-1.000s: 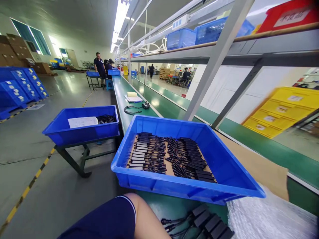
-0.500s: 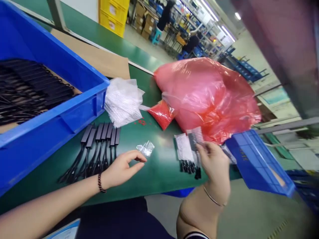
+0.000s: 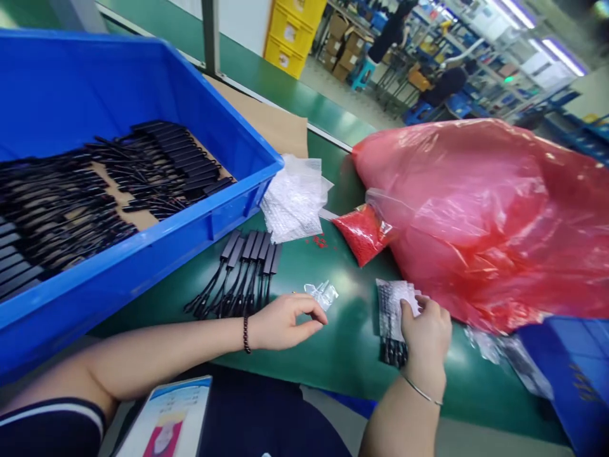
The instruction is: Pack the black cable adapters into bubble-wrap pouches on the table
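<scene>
My right hand has its thumb and fingers closed on the edge of a bubble-wrap bag, at a pile of bubble-wrap bags with black cable ends sticking out at the near side. My left hand hovers over the green table with loosely curled fingers, thumb and forefinger apart, nothing visible in them. Just beyond it lies a small heap of clear plastic bits. Several black cabled modules lie in a row left of that hand.
A blue bin of black cabled modules stands left. Near it lie stacked bubble-wrap bags. Beyond are a bag of red granules, spilled granules and a large red plastic bag. Another blue bin sits right. People are in the background.
My right hand has brought the bagged module from beside the pile onto it. My left hand keeps its loose curl near the clear plastic bits. The view has turned to the left.
</scene>
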### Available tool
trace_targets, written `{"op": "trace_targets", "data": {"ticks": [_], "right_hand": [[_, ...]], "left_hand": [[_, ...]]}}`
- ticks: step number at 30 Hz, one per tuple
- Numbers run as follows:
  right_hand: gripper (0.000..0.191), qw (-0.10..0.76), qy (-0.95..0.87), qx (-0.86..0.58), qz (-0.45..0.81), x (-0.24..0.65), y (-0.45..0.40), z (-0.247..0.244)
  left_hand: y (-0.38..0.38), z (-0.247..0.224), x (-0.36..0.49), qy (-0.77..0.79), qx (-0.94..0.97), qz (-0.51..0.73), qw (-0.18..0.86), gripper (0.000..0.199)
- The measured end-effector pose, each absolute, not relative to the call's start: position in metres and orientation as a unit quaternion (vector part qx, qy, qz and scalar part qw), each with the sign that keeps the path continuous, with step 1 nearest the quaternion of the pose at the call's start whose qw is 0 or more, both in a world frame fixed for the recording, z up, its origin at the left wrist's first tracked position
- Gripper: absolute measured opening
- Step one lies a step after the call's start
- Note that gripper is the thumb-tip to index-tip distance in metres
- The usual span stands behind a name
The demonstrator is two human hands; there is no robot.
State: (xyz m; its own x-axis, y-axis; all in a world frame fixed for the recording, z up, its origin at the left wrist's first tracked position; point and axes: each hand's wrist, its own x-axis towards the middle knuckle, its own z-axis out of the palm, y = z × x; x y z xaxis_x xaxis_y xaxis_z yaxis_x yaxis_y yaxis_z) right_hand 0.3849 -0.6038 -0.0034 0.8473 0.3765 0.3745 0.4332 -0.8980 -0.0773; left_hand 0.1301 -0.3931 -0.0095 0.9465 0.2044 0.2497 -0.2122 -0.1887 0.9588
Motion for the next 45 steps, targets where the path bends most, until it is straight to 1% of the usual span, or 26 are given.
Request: {"op": "trace_targets", "data": {"ticks": [1,2,3,4,6,8,11,14,15,17,19,21,23,25,27,30,33,36,38,41,45], "right_hand": [[0.042,0.129,-0.246,-0.945,-0.174,0.372,-0.591,-0.002],[0.041,0.183,-0.288,-0.930,-0.139,0.355,-0.575,-0.002],[0.038,0.231,-0.338,-0.910,-0.069,0.336,-0.556,-0.002],[0.035,0.252,-0.385,-0.888,0.015,0.315,-0.537,-0.003],[0.029,0.224,-0.482,-0.825,0.192,0.276,-0.499,-0.007],[0.029,0.192,-0.522,-0.787,0.266,0.250,-0.468,-0.014],[0.029,0.188,-0.535,-0.764,0.307,0.235,-0.443,-0.024],[0.024,0.223,-0.511,-0.749,0.357,0.238,-0.437,-0.034],[0.023,0.250,-0.491,-0.747,0.372,0.241,-0.439,-0.036],[0.020,0.341,-0.441,-0.738,0.380,0.246,-0.445,-0.039],[0.016,0.446,-0.409,-0.712,0.356,0.250,-0.453,-0.038],[0.011,0.535,-0.399,-0.671,0.324,0.252,-0.461,-0.034],[0.010,0.600,-0.397,-0.616,0.321,0.252,-0.466,-0.030],[0.012,0.635,-0.393,-0.560,0.358,0.249,-0.466,-0.027],[0.013,0.637,-0.384,-0.522,0.418,0.245,-0.464,-0.028],[0.017,0.624,-0.358,-0.506,0.476,0.238,-0.460,-0.033],[0.027,0.627,-0.334,-0.510,0.485,0.230,-0.460,-0.037],[0.042,0.599,-0.322,-0.506,0.530,0.229,-0.457,-0.041],[0.051,0.592,-0.300,-0.498,0.557,0.234,-0.451,-0.043],[0.056,0.596,-0.290,-0.484,0.571,0.236,-0.448,-0.043],[0.055,0.611,-0.281,-0.458,0.582,0.233,-0.451,-0.042]], "left_hand": [[-0.394,-0.010,0.129,-0.024,0.759,0.170,0.628,0.013],[-0.395,-0.012,0.129,-0.050,0.763,0.175,0.620,0.013],[-0.396,-0.013,0.129,-0.079,0.766,0.177,0.612,0.013],[-0.397,-0.015,0.128,-0.109,0.769,0.176,0.605,0.014],[-0.400,-0.019,0.127,-0.158,0.773,0.173,0.590,0.015],[-0.400,-0.021,0.126,-0.186,0.774,0.171,0.581,0.016],[-0.399,-0.018,0.124,-0.194,0.767,0.170,0.588,0.018],[-0.396,-0.013,0.122,-0.168,0.764,0.165,0.601,0.020],[-0.395,-0.012,0.121,-0.148,0.765,0.172,0.603,0.020],[-0.395,-0.013,0.121,-0.090,0.757,0.223,0.607,0.019],[-0.393,-0.014,0.123,-0.001,0.726,0.318,0.610,0.018],[-0.389,-0.015,0.127,0.106,0.659,0.406,0.624,0.025],[-0.382,-0.014,0.134,0.188,0.570,0.417,0.683,0.036],[-0.372,-0.011,0.141,0.213,0.465,0.352,0.784,0.041],[-0.362,-0.009,0.147,0.193,0.369,0.265,0.870,0.042],[-0.356,-0.004,0.150,0.175,0.301,0.202,0.915,0.042],[-0.362,0.003,0.147,0.222,0.324,0.203,0.897,0.052],[-0.363,0.004,0.146,0.306,0.414,0.231,0.825,0.061],[-0.358,0.000,0.149,0.339,0.464,0.234,0.785,0.060],[-0.354,-0.004,0.152,0.340,0.465,0.211,0.790,0.051],[-0.355,-0.004,0.149,0.327,0.411,0.193,0.829,0.049]]}}
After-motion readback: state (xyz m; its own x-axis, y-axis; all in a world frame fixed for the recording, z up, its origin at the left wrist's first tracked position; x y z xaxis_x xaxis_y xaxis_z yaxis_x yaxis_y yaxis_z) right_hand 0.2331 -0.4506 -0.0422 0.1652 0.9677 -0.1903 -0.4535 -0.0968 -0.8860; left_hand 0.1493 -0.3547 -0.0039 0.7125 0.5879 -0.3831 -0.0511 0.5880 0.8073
